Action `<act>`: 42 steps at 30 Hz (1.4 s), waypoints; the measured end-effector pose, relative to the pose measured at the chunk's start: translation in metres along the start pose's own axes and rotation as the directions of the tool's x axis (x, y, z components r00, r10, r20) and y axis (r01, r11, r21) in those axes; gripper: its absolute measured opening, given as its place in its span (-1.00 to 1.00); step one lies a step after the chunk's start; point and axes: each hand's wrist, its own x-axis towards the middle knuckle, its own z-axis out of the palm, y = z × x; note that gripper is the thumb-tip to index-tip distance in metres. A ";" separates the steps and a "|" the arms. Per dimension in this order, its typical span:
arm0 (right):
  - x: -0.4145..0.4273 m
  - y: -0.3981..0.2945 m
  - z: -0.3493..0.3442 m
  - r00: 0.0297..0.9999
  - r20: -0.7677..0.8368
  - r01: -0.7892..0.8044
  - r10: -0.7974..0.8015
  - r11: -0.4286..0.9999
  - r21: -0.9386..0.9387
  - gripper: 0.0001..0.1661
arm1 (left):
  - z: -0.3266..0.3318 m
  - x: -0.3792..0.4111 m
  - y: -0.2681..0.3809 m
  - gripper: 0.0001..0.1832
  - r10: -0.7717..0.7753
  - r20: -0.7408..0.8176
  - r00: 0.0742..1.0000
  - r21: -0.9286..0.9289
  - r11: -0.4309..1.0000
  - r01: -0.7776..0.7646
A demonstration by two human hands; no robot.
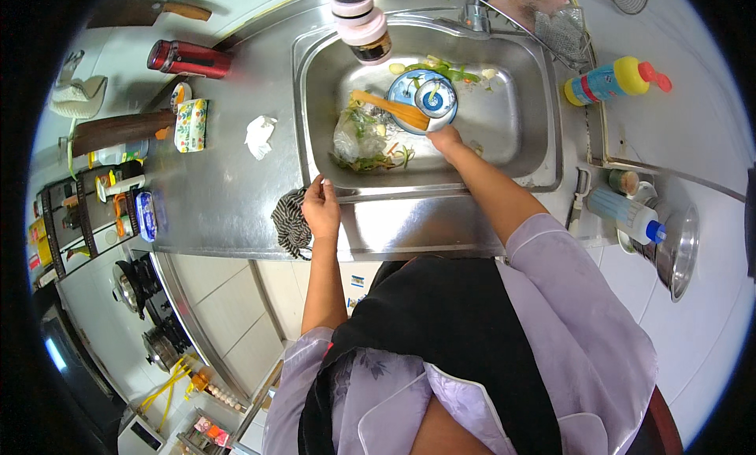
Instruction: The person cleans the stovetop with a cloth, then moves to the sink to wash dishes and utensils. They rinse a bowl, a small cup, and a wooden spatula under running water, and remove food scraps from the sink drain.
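My right hand is in the stainless steel sink, its fingers at the near rim of a blue-and-white plate; the fingertips are partly hidden, so its grip is unclear. A small patterned bowl sits on the plate. A wooden spatula lies with its blade over the plate's near edge. Left of it are a crumpled clear plastic bag and vegetable scraps. My left hand is raised at the sink's near left corner, fingers curled together, beside a striped dark cloth. Whether it holds anything small is unclear.
On the left counter are a crumpled white tissue, a tissue pack and a red flask. A pink-and-black container overlaps the sink's far edge. A yellow-and-blue bottle and a clear bottle with a blue cap are at right.
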 end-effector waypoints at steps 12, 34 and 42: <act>-0.042 -0.141 -0.157 0.394 -0.513 0.667 -0.763 0.621 -0.411 -0.62 | -0.001 -0.016 -0.001 -0.63 -0.092 0.179 0.980 -0.170 0.978 0.123; -0.026 -0.159 -0.157 0.506 -0.395 0.584 -0.766 0.642 -0.496 -0.57 | -0.007 -0.023 0.000 -0.66 0.074 0.065 0.995 0.018 0.997 -0.076; -0.025 -0.153 -0.159 0.507 -0.381 0.619 -0.773 0.634 -0.464 -0.55 | -0.017 -0.024 -0.005 -0.65 0.014 0.025 1.000 0.035 0.999 -0.015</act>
